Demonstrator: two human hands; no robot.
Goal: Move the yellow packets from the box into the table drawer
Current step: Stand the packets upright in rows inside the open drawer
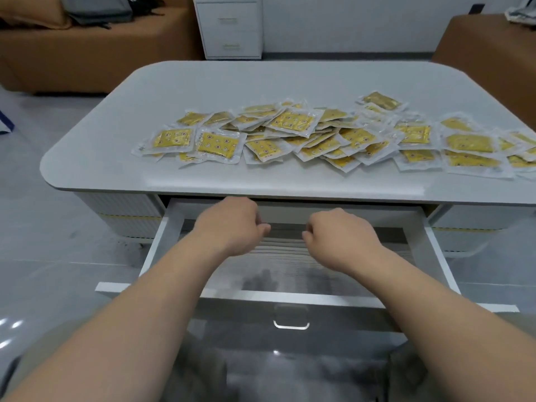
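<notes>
You are holding both hands over the open drawer [156, 248], which is standing pulled out from under the near edge of the tabletop [261, 82]. Your left hand [232, 224] is hovering over the drawer's back part, left of the middle, and your right hand [339, 239] is hovering near it to the right, the two apart. On both hands the fingers are curling inward into loose fists, with nothing showing in either. The yellow packets [293, 123] are lying in a loose, overlapping heap across the middle of the tabletop, running out of view at its right edge. The drawer's pale wood-grain floor is showing between your forearms.
</notes>
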